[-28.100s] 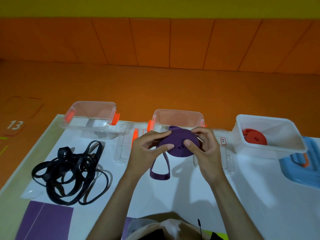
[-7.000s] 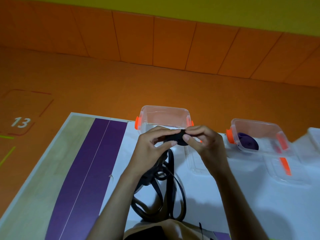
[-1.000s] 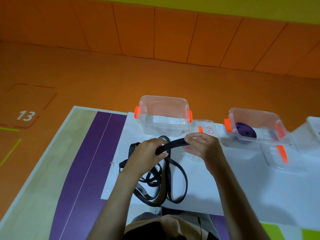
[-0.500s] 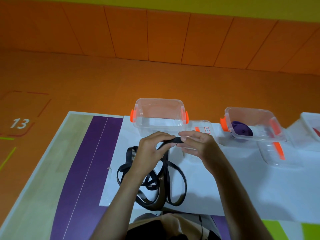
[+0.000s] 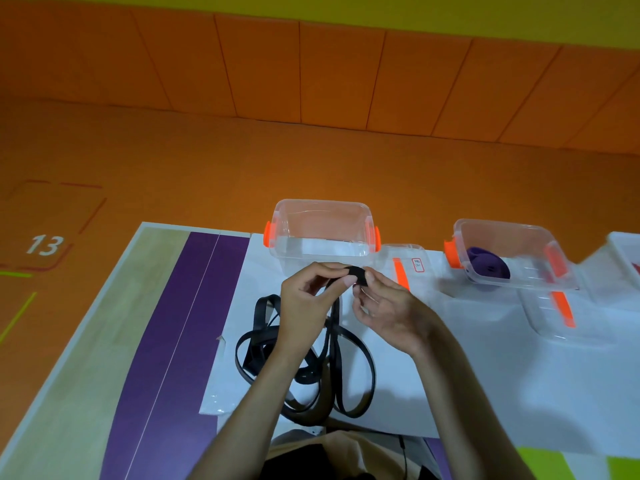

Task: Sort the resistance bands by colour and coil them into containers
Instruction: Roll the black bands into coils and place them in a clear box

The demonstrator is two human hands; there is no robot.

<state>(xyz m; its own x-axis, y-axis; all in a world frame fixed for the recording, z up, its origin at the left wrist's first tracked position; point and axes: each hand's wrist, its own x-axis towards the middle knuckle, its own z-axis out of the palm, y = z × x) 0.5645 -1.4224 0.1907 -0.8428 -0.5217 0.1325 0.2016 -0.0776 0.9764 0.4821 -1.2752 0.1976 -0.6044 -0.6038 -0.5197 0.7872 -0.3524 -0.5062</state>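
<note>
Both hands work at the middle of the table [image 5: 86, 375], raised just in front of a clear rectangular plastic container with orange side latches [image 5: 322, 223]. The left hand [image 5: 304, 306] pinches a long flat black rubber resistance band [image 5: 252, 358] between thumb and curled forefinger. The right hand [image 5: 388, 313] meets it from the other side, its fingertips closed on the small tightly rolled start of the band [image 5: 356, 274]. That grip appears to be a pinch, though the palm hides the lower fingers. The rest of the band hangs from the hands and lies in several loose overlapping loops on a white sheet [image 5: 502, 375], under the left forearm and near the table's front edge. The left wrist and forearm cover part of the loops, so how many there are cannot be read. Just right of the near container lies a clear flat lid with an orange strip and a small red-framed label [image 5: 405, 268], close to the right hand's knuckles. Further right stands a second clear latched container [image 5: 509, 251] holding a coiled purple band [image 5: 488, 268]. Another clear lid with orange clips [image 5: 550, 313] lies in front of it. A white tub [image 5: 623, 251] is cut off by the right edge. A broad purple stripe [image 5: 180, 341] runs down the table left of the sheet. Beyond the table is an orange floor with a white "13" marking [image 5: 45, 244].
</note>
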